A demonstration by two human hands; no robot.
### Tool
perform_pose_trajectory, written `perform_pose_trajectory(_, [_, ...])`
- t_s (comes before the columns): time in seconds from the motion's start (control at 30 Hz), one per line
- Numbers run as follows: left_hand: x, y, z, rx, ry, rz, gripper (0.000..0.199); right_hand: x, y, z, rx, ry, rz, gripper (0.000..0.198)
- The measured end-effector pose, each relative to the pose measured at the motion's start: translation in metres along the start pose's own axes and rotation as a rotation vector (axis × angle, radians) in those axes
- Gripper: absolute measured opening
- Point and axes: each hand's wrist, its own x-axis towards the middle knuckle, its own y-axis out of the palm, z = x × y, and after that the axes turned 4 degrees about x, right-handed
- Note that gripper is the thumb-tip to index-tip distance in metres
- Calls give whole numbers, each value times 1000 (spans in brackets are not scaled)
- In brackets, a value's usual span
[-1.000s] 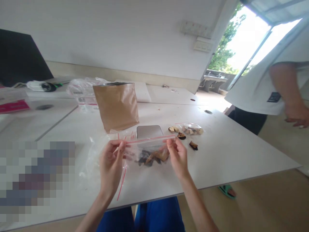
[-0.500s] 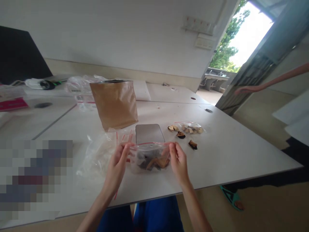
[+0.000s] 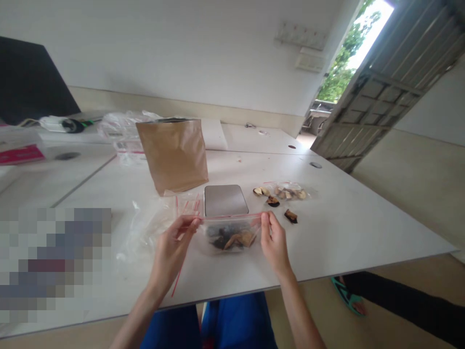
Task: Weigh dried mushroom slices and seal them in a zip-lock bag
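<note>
Left hand (image 3: 176,237): thumb and fingers pinched nearly closed on the left top corner of a clear plastic zip bag with a red strip along its top (image 3: 232,237). Right hand (image 3: 273,242): same kind of pinch, on the right top corner. Bag is stretched between both hands, over the near part of the white flat tabletop (image 3: 345,228), dark and tan dried pieces (image 3: 240,239) inside, low down. Can't tell if the zip is sealed.

Just beyond the bag, between the hands: flat grey metal plate with rounded corners (image 3: 225,198). Straight beyond the left hand: upright brown paper pouch (image 3: 174,157). Left of and beyond the left hand: crumpled heap of clear plastic bags, some red-striped (image 3: 145,228). Beyond the right hand, slightly right: three loose dark-and-tan curved pieces (image 3: 290,216), then a clear bag of pale chunky pieces (image 3: 290,191) behind them. Far right of the right hand, past the table edge: another person's foot in a green open-toed sandal (image 3: 348,298), dark trouser leg (image 3: 403,295) above it
</note>
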Motion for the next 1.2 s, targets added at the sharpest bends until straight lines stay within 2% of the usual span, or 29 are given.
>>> perform_pose_trajectory(0.17, [-4, 1, -4, 58, 27, -30, 28, -2, -2, -2, 12, 12, 15, 40])
perform_pose_trajectory(0.33, [-5, -3, -2, -13, 22, 70, 32, -5, -6, -2, 144, 75, 49, 40])
perform_pose_trajectory(0.47, [-4, -5, 1, -57, 21, 104, 34, -9, -8, -1, 200, 102, 99, 29])
perform_pose_trajectory(0.67, [-2, -2, -2, -108, -39, 61, 38, -7, -7, 0, 223, 103, 80, 24])
perform_pose_trajectory(0.83, [-2, 0, -2, -125, -81, 43, 37, -6, -5, 3, 309, 173, 50, 25])
perform_pose_trajectory(1.03, [-4, 0, 0, -145, -45, 72, 31, -5, -4, -1, 331, 222, 16, 28])
perform_pose_trajectory(1.2, [-9, 0, -4, -170, -37, -6, 31, -8, 2, -3, 260, 224, -14, 29])
